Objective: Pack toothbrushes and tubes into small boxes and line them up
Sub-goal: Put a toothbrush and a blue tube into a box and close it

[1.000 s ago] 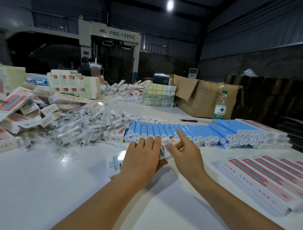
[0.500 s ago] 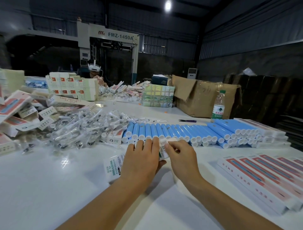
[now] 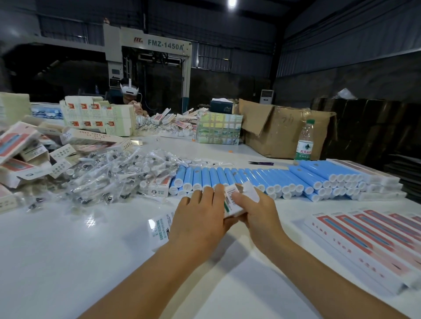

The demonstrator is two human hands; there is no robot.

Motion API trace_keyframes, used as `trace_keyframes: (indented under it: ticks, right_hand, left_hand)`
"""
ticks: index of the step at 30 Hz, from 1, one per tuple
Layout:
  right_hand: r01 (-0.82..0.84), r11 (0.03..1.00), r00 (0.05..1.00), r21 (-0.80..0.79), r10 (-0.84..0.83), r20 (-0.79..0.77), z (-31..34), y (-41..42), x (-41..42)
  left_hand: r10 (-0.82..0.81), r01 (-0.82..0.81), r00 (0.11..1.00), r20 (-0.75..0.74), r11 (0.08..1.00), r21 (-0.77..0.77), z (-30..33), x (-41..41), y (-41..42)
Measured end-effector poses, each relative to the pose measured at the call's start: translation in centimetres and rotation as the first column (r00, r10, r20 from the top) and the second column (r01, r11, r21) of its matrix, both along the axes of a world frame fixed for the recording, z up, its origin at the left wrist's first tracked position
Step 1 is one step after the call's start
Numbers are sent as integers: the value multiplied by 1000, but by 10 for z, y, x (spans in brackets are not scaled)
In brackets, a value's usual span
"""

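Both hands grip small box — flap open.

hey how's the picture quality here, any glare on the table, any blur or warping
Head view: one ceiling lamp burns out white, with a small glare patch on the white table; the hall behind is dim. Wide-angle warping bends the edges. The small box between the left hand and right hand looks slightly soft.
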State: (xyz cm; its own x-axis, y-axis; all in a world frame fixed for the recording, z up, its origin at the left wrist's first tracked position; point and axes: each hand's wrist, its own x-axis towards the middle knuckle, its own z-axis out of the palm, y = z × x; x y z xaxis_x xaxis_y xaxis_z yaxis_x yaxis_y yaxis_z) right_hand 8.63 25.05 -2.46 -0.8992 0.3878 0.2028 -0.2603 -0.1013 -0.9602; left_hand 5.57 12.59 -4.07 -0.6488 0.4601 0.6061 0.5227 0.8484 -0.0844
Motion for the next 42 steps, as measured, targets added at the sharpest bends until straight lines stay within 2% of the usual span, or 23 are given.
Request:
trace_keyframes:
  ticks: [1, 2, 4, 5, 8, 11, 16, 17, 19, 21, 24, 27, 33, 42]
  right_hand:
    - [85, 976, 996, 203, -79, -35, -3, 2, 1]
    - [146, 903, 989, 404, -126, -76, -4, 1, 4]
    - [187, 670, 981, 719, -163, -103, -9, -4, 7]
    - [198, 592, 977, 781, -185, -107, -9, -6, 7]
    - [213, 541, 972, 813, -202, -119, -8, -8, 10]
    - [173, 566, 980, 806, -180, -84, -7, -10, 12]
    - [91, 702, 993, 707, -117, -12, -3, -10, 14]
    - [76, 778, 995, 623, -96, -1, -2, -11, 15]
    - [-27, 962, 999, 272, 17, 38, 4, -12, 15]
    - [-119, 992, 991, -37, 121, 57, 10, -6, 12]
    - [-195, 962, 976, -192, 211, 62, 13, 0, 10]
    - [-181, 972, 978, -152, 194, 76, 8, 0, 7]
    - [-83, 996, 995, 25, 82, 57, 2, 0, 6]
    - [-5, 994, 1000, 106, 5, 3, 0, -2, 6]
  left_hand:
    - [-11, 10, 1000, -6, 1000, -11, -1, 1, 0]
    - [-21, 20, 1000, -15, 1000, -18, -1, 2, 1]
    - [-28, 28, 999, -22, 999, -19, -3, 4, 2]
    - [-31, 30, 999, -23, 999, -16, -3, 5, 1]
    - [-19, 19, 1000, -13, 999, -34, -3, 9, 2]
    - [3, -2, 1000, 14, 998, -56, 0, 12, 2]
    - [48, -49, 998, -41, 998, -27, 6, 18, 0]
    - [34, -36, 998, -57, 999, -17, 5, 17, -1]
    - [20, -21, 995, -96, 1000, -8, 6, 12, -4]
    - [17, -16, 991, -132, 1000, 3, 7, 9, -6]
    - [10, -7, 990, -143, 1000, 20, 5, 4, -8]
    - [-16, 21, 986, -168, 999, 25, 2, 3, -9]
    - [-34, 44, 979, -203, 998, 45, 1, 1, -8]
    - [-56, 76, 971, -231, 994, 75, 0, -1, -8]
